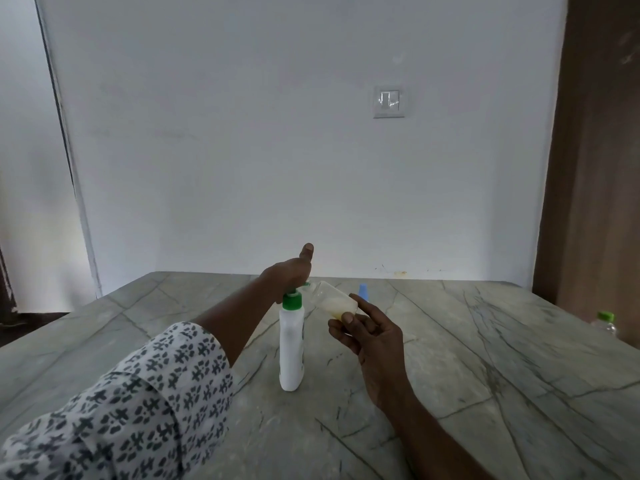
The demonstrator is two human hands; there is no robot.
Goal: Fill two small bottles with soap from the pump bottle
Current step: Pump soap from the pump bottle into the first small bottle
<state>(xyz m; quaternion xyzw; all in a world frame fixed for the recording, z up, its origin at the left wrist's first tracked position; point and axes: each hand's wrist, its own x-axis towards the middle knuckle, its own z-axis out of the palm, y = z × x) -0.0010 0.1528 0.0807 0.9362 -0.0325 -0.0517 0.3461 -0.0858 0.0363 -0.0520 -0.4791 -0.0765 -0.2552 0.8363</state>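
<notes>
Filling is going on right now, and I think the job is less than half done. The small bottle (334,301) has only a little pale soap in its low end, so it needs more pumps. The other small one is not filled yet, as far as I can see. A blue thing (363,292) stands on the bench (485,375) just behind the right hand; it may be that other bottle, but most of it is hidden and I cannot tell.

The pump bottle (291,344) stands up straight on the bench, in the middle. The left hand (291,271) rests on top of its green pump, with the arm reaching out over the bench in a spotted sleeve (121,410). The thumb points up and away. The other fingers are hidden behind the hand, so I cannot tell if they are bent or straight.

The right hand (370,337) holds the small bottle up in the air, off the bench. Its fingers and thumb pinch the bottle's bottom end. The bottle is tipped on its side, with its open mouth right at the pump's spout
</notes>
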